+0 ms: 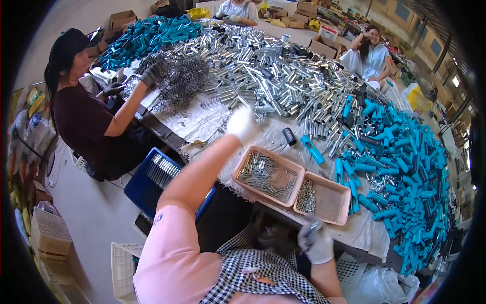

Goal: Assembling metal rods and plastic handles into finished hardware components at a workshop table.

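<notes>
My left hand (243, 124), in a white glove, reaches out over the table at the near edge of a big heap of silver metal tubes (273, 83). It is smeared by motion, so its fingers do not show clearly. Low at the table's front edge, my right hand (315, 243), in a white glove with grey fingers, is closed, and a blurred greyish shape shows at its fingertips. Just beyond it are a pink tray of small metal pins (268, 148) and a pink tray with small metal parts (345, 205). A black sleeve (289, 136) and a teal plastic housing (312, 149) lie beyond the trays.
Teal housings (405, 177) pile up at the right; another teal pile (152, 38) lies at the far left. A co-worker (76, 106) at the left handles a tangle of springs (182, 81). A blue crate (132, 185) with silver tubes stands below the table's left side.
</notes>
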Available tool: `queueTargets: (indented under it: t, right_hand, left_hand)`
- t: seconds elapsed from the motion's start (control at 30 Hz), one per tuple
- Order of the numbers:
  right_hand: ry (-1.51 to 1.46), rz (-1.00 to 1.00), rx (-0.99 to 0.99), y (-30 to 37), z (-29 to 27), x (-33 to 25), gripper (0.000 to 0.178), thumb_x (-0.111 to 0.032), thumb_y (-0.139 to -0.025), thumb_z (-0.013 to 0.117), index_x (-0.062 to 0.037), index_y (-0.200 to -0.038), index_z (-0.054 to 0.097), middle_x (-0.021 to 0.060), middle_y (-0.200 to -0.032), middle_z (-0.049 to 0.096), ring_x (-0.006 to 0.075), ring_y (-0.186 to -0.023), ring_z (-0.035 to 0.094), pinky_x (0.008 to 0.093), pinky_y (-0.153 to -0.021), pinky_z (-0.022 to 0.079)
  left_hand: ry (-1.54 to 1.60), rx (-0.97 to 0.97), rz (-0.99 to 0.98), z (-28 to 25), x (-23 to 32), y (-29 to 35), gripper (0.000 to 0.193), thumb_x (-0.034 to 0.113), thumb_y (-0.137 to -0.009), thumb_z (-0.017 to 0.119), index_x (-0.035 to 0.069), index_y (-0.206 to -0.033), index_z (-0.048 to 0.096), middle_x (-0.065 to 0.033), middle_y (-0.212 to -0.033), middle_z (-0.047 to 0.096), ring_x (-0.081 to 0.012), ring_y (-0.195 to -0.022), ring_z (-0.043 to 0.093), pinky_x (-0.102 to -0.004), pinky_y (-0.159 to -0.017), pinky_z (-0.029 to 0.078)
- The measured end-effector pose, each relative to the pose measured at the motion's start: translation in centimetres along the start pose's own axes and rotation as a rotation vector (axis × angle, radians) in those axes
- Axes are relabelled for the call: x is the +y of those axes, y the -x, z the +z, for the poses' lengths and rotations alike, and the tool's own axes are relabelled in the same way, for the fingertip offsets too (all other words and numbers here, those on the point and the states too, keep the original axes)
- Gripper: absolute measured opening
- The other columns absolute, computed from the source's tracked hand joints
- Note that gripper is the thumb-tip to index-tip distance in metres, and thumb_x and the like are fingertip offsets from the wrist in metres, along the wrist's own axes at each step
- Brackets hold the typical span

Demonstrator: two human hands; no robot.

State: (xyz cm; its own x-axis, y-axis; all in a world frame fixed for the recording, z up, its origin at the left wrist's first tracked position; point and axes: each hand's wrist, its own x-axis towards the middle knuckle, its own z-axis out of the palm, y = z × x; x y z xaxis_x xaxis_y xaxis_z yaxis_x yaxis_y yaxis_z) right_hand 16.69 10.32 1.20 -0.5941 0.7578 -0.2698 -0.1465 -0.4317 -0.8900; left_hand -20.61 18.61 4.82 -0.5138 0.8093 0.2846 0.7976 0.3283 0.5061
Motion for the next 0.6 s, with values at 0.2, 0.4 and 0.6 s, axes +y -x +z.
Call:
queueTargets:
  t: [0.2, 0.4, 0.6]
  right_hand:
    - [-0.268, 0.017, 0.554, -2.1, -2.2, -3.3, 0.033, -0.036, -0.094, 0.053, -0.0073, -0.078, 0.055, 0.0041, -0.062, 0.05, 0.0121, -0.04, 0.039, 0.0221, -0.034, 0.031]
    - [0.068, 0.093, 0.186, 1.4, 0.3, -4.1, 0.03, -0.024, -0.094, 0.048, -0.0013, -0.114, 0.051, 0.0067, -0.065, 0.052, 0.0074, -0.039, 0.037, 0.0206, -0.034, 0.026]
    - [0.34, -0.004, 0.215, 1.4, -1.8, -2.7, 0.027, -0.02, -0.094, 0.046, 0.0012, -0.108, 0.055, 0.0054, -0.065, 0.054, 0.0065, -0.041, 0.041, 0.0202, -0.037, 0.032]
  left_hand:
    - [-0.422, -0.424, -0.049, 3.5, -11.6, -11.5, 0.039, 0.028, -0.078, 0.067, 0.004, -0.109, 0.069, -0.0188, -0.112, 0.066, -0.0326, -0.104, 0.065, -0.04, -0.088, 0.052]
    - [-0.371, -0.28, -0.11, 3.0, -9.5, -11.6, 0.027, 0.017, -0.076, 0.059, 0.004, -0.095, 0.073, -0.0193, -0.101, 0.069, -0.0337, -0.095, 0.068, -0.0396, -0.083, 0.053]
    - [0.307, -0.35, -0.294, 0.4, -4.7, -12.7, 0.029, 0.021, -0.08, 0.057, -0.005, -0.077, 0.068, -0.0199, -0.08, 0.069, -0.0273, -0.063, 0.068, -0.0389, -0.061, 0.056]
